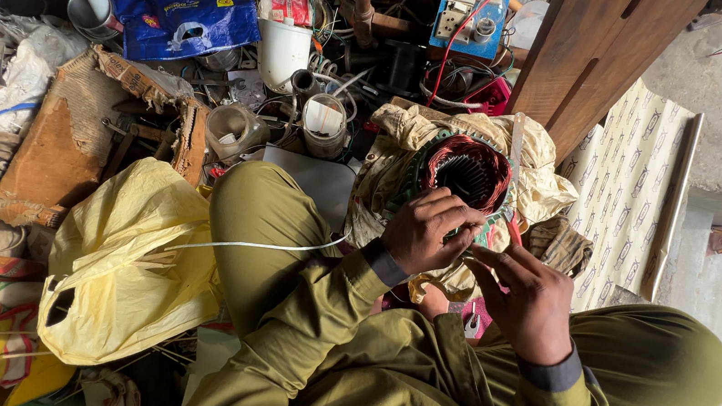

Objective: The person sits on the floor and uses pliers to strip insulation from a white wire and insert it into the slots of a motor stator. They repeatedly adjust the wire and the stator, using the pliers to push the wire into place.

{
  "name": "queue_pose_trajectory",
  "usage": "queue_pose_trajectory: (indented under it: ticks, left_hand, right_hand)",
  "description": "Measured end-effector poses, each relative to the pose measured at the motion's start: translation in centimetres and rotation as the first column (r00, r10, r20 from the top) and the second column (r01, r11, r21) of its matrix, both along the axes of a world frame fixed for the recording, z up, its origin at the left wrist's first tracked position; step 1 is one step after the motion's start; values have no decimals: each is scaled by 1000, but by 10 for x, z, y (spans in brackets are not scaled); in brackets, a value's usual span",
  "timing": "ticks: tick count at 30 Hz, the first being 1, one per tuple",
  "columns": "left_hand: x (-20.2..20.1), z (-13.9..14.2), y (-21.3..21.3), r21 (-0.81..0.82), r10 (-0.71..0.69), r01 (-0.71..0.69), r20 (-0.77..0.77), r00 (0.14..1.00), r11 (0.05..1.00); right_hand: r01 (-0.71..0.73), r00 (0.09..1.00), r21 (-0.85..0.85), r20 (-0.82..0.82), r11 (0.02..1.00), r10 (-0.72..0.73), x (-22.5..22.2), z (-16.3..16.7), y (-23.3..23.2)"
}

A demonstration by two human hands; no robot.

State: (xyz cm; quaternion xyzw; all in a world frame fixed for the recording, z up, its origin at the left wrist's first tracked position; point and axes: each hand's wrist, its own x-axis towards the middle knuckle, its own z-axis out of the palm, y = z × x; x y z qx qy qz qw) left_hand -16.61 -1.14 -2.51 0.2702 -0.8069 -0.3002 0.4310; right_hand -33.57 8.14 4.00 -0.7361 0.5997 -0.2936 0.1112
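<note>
1. left hand (425, 229) curled over the near rim of a motor stator (465, 175), fingers bent and pressing on its edge.
2. right hand (525, 299) just beside it, fingers partly closed and pinching at the stator's lower edge; what it grips is too small to tell, maybe a thin wire.
3. stator sits on a crumpled cream cloth (547, 185) in front of the person's knees, copper-red windings around a dark centre bore, greenish outer ring.
4. thin white cord (255, 245) runs from near the left wrist across the left knee to the yellow plastic bag (128, 266).
5. yellow bag lies left of the knee, beside torn cardboard (65, 148).
6. behind the stator: white plastic cup (283, 51), blue switch board (467, 9) with red wire, blue printed bag (187, 12).
7. wooden plank (595, 53) leans at upper right, patterned sheet (633, 191) beside it.
</note>
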Motion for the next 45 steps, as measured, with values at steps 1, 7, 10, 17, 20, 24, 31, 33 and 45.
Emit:
queue_pose_trajectory:
  ticks: [1, 7, 10, 17, 20, 24, 31, 33, 45]
  left_hand:
    - [0, 1, -1, -9, -7, 7, 11, 1000, 1000]
    - [18, 15, -15, 129, -285, 271, 106, 953, 954]
    - [26, 21, -20, 212, -384, 369, 29, 923, 905]
    - [17, 22, -18, 220, -310, 289, 67, 948, 932]
    - [12, 18, -17, 202, -258, 251, 9, 966, 947]
    - [9, 13, -17, 244, -214, 211, -15, 977, 946]
    - [2, 10, -10, 325, -88, 100, -52, 995, 940]
    - [0, 9, -9, 371, -64, 86, -70, 995, 925]
    - [30, 9, -21, 189, -320, 317, -20, 947, 929]
  right_hand:
    - [8, 998, -12, -56, 1000, -8, 1, 2, 2]
    - [71, 968, -66, -237, 995, -85, 11, 10, 12]
    - [65, 981, -98, -178, 993, -81, 15, 14, 13]
    - [154, 980, -178, -95, 972, -173, 20, 10, 16]
    - [124, 986, -154, -90, 980, -139, 24, 3, 17]
    - [83, 990, -165, -102, 983, -101, 29, -4, 22]
    - [45, 964, 16, -265, 999, -39, 25, -15, 21]
    - [87, 956, 26, -284, 996, -76, 20, -16, 20]
    - [418, 879, -335, -86, 845, -469, -8, -12, 11]
